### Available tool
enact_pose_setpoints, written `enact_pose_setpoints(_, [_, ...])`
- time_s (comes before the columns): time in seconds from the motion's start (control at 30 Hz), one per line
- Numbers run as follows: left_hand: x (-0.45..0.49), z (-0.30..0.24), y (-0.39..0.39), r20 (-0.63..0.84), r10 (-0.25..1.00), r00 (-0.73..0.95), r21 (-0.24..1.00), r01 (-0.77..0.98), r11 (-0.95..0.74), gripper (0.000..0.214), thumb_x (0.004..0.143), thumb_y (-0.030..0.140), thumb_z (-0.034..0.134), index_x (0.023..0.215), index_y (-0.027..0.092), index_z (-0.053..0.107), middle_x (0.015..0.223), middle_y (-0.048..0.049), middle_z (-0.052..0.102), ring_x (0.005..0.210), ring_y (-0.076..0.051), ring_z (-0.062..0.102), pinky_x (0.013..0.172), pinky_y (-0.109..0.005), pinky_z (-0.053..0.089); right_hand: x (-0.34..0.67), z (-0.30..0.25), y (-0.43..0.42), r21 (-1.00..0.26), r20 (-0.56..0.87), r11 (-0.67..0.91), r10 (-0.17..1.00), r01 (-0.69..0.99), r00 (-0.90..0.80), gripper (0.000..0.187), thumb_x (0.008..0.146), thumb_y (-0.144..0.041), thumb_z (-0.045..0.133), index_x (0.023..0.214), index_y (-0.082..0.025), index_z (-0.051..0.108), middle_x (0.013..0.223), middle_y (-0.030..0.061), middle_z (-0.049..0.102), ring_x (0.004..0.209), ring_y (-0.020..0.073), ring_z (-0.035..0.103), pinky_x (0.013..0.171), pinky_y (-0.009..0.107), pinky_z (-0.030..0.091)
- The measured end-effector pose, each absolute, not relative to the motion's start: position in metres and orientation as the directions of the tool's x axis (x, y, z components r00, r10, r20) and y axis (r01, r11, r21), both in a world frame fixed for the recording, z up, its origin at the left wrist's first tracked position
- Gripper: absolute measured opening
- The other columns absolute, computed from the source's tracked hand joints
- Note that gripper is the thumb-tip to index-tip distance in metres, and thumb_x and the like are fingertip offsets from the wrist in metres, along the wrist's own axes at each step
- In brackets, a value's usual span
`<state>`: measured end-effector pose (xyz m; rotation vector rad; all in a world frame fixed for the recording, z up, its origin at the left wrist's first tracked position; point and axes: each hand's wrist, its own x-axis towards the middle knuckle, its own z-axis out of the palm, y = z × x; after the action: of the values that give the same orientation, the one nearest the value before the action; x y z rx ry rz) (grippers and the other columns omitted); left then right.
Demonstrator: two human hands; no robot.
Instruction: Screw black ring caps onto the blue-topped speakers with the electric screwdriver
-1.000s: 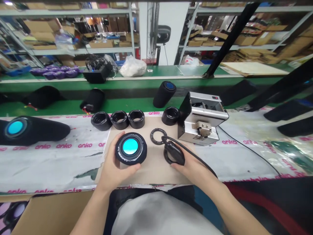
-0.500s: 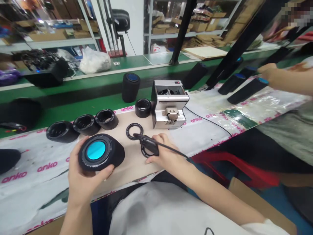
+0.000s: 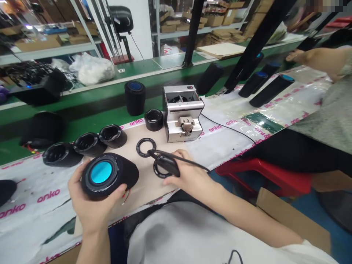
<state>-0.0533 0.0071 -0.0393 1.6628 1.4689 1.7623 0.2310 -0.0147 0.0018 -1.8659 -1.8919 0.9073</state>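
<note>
Left grip (image 3: 92,207) is closed round the black speaker body (image 3: 108,176), held tilted over the cardboard sheet (image 3: 151,187); right grip (image 3: 189,176) is closed on a corded electric screwdriver (image 3: 166,164) above a black ring (image 3: 159,170). Body looks stiff, fairly heavy: take it by the fabric shell, not the teal disc (image 3: 101,172) (thin red wires (image 3: 127,196) trail out).

Bright even indoor light, soft shadows, glare on the plastic sheet (image 3: 233,110), curved wide-angle edges, pixelated top corner
</note>
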Motion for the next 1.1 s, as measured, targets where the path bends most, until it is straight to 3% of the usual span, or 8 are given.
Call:
enact_pose_setpoints(0.2, [-0.025, -0.037, -0.006, 0.509, 0.811, -0.288, 0.816, 0.461, -0.349, 0.108, 0.065, 0.031, 0.104, 0.159, 0.03, 0.052, 0.168, -0.0099, 0.049, 0.161, -0.04, 0.045, 0.141, -0.067, 0.026, 0.219, -0.004, -0.006, -0.621, -0.223, -0.022, 0.963, 0.784, -0.15, 0.046, 0.094, -0.015, 0.074, 0.139, -0.019, 0.064, 0.145, 0.0154, 0.062, 0.12, 0.0365, 0.075, 0.104, 0.056, 0.064])
enact_pose_setpoints(0.4, [-0.021, -0.024, -0.02, 0.272, 0.955, -0.118, 0.943, 0.232, -0.239, 0.117, 0.082, 0.033, 0.095, 0.176, 0.035, 0.025, 0.18, -0.013, 0.039, 0.166, -0.038, 0.043, 0.135, -0.059, 0.041, 0.245, 0.003, -0.003, -0.675, -0.187, -0.004, 0.968, 0.737, -0.166, 0.072, 0.091, -0.017, 0.082, 0.157, -0.032, 0.056, 0.167, 0.0065, 0.05, 0.155, 0.0273, 0.055, 0.131, 0.041, 0.047])
enact_pose_setpoints(0.5, [-0.023, -0.021, -0.025, 0.193, 0.976, -0.103, 0.965, 0.202, -0.169, 0.111, 0.085, 0.036, 0.093, 0.176, 0.035, 0.03, 0.18, -0.012, 0.04, 0.165, -0.039, 0.045, 0.132, -0.056, 0.047, 0.234, -0.001, -0.006, -0.663, -0.221, -0.071, 0.97, 0.746, -0.104, 0.073, 0.085, -0.024, 0.092, 0.151, -0.026, 0.06, 0.156, 0.011, 0.055, 0.141, 0.0326, 0.065, 0.12, 0.048, 0.057])
enact_pose_setpoints(0.63, [-0.023, -0.022, -0.024, 0.217, 0.961, -0.17, 0.951, 0.261, -0.168, 0.111, 0.073, 0.038, 0.102, 0.169, 0.032, 0.045, 0.173, -0.0128, 0.048, 0.162, -0.042, 0.048, 0.136, -0.06, 0.039, 0.217, -0.01, -0.009, -0.638, -0.229, -0.112, 0.972, 0.762, -0.049, 0.051, 0.092, -0.021, 0.079, 0.141, -0.018, 0.064, 0.149, 0.0169, 0.057, 0.125, 0.0383, 0.072, 0.11, 0.06, 0.059])
enact_pose_setpoints(0.8, [-0.029, -0.022, -0.011, 0.321, 0.946, -0.031, 0.902, 0.315, -0.296, 0.108, 0.065, 0.043, 0.104, 0.16, 0.028, 0.054, 0.161, -0.0151, 0.059, 0.15, -0.044, 0.061, 0.13, -0.061, 0.047, 0.234, -0.001, -0.002, -0.708, -0.189, -0.101, 0.981, 0.699, -0.049, 0.059, 0.086, -0.018, 0.079, 0.143, -0.023, 0.061, 0.143, 0.0136, 0.066, 0.128, 0.0338, 0.07, 0.114, 0.052, 0.058])
enact_pose_setpoints(0.87, [-0.031, -0.023, -0.008, 0.368, 0.927, 0.077, 0.897, 0.233, -0.376, 0.108, 0.071, 0.041, 0.1, 0.165, 0.03, 0.048, 0.17, -0.0158, 0.053, 0.157, -0.044, 0.054, 0.13, -0.059, 0.047, 0.246, 0.017, 0.001, -0.752, -0.156, -0.096, 0.987, 0.653, -0.035, 0.064, 0.084, -0.029, 0.083, 0.143, -0.025, 0.057, 0.132, 0.0089, 0.072, 0.12, 0.0296, 0.074, 0.105, 0.044, 0.061])
enact_pose_setpoints(1.0, [-0.019, -0.026, -0.007, 0.27, 0.958, 0.097, 0.947, 0.154, -0.282, 0.105, 0.076, 0.041, 0.098, 0.167, 0.036, 0.044, 0.172, -0.0135, 0.05, 0.156, -0.042, 0.056, 0.122, -0.052, 0.056, 0.257, 0.063, 0.0, -0.891, -0.123, -0.068, 0.988, 0.448, -0.095, 0.056, 0.077, -0.036, 0.087, 0.126, -0.028, 0.059, 0.08, -0.0057, 0.069, 0.069, 0.0182, 0.07, 0.065, 0.03, 0.059])
enact_pose_setpoints(1.1, [0.0, -0.024, -0.008, 0.242, 0.97, 0.004, 0.948, 0.212, -0.237, 0.114, 0.063, 0.046, 0.107, 0.161, 0.034, 0.05, 0.166, -0.0138, 0.054, 0.15, -0.043, 0.06, 0.12, -0.055, 0.056, 0.254, 0.09, -0.001, -0.936, -0.052, 0.039, 0.968, 0.35, -0.247, 0.055, 0.075, -0.027, 0.089, 0.123, -0.029, 0.063, 0.085, -0.0071, 0.069, 0.063, 0.0132, 0.066, 0.06, 0.026, 0.057])
